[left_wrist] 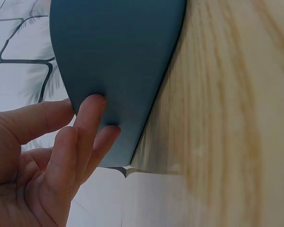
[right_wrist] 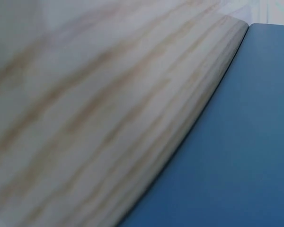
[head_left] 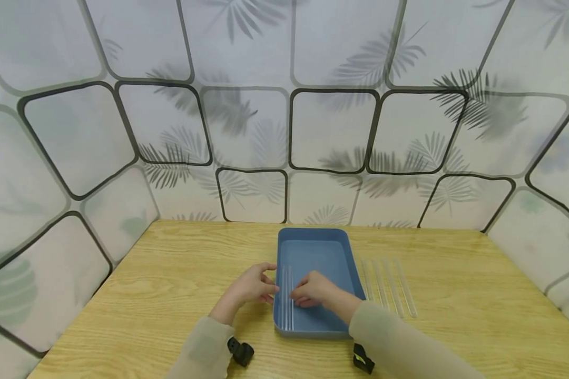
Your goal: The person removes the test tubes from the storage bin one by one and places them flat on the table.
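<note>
A blue rectangular tray (head_left: 319, 252) lies on the wooden table. Along its left wall, clear slender tubes (head_left: 286, 316) lie side by side inside. My right hand (head_left: 316, 289) reaches into the tray, its fingers curled and the fingertips pinching the rightmost of these tubes. My left hand (head_left: 252, 286) is at the tray's left side. In the left wrist view, the relaxed fingers of that hand (left_wrist: 52, 146) touch the outer wall of the tray (left_wrist: 118, 56). The right wrist view has the tray's side (right_wrist: 246, 142) but little or nothing of the hand.
Right of the tray, several more clear tubes (head_left: 390, 287) lie in a row on the wooden table (head_left: 185, 263). A patterned cloth wall (head_left: 332, 131) with dark outlines and leaf prints stands behind and at both sides.
</note>
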A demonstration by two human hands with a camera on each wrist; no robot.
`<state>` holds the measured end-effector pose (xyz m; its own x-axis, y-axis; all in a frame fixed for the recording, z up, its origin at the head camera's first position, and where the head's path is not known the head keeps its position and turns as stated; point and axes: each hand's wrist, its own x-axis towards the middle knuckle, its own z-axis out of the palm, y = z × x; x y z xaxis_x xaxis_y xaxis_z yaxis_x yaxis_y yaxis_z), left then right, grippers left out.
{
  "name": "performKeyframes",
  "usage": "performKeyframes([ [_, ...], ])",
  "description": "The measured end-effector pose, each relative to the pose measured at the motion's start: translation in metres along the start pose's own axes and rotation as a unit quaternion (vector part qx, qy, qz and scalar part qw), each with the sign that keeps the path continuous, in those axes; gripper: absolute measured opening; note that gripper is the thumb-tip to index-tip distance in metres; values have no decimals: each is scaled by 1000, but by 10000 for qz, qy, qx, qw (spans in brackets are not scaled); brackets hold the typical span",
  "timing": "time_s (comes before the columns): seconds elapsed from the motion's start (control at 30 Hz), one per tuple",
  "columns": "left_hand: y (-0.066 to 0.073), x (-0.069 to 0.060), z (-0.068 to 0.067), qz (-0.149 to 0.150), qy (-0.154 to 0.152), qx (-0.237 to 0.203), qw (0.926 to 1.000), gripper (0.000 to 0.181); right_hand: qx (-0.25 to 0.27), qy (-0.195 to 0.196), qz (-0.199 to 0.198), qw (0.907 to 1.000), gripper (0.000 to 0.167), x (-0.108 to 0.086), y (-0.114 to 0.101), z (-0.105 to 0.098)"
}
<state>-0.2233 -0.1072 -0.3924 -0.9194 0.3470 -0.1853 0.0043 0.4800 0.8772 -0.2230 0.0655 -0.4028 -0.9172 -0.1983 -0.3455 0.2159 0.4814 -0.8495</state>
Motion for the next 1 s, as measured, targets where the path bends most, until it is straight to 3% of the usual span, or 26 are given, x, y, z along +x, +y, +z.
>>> performKeyframes([
  [0.33,0,0,0,69,-29,-50,10000,56,-205,-105,-20,9997,20,10,4,2],
  [0.6,1,-1,0,65,-30,-73,9999,56,-341,157,-48,9993,16,1,-4,6],
  [1.0,1,0,0,46,-9,-31,10000,56,-414,330,-47,9986,15,2,-2,9],
])
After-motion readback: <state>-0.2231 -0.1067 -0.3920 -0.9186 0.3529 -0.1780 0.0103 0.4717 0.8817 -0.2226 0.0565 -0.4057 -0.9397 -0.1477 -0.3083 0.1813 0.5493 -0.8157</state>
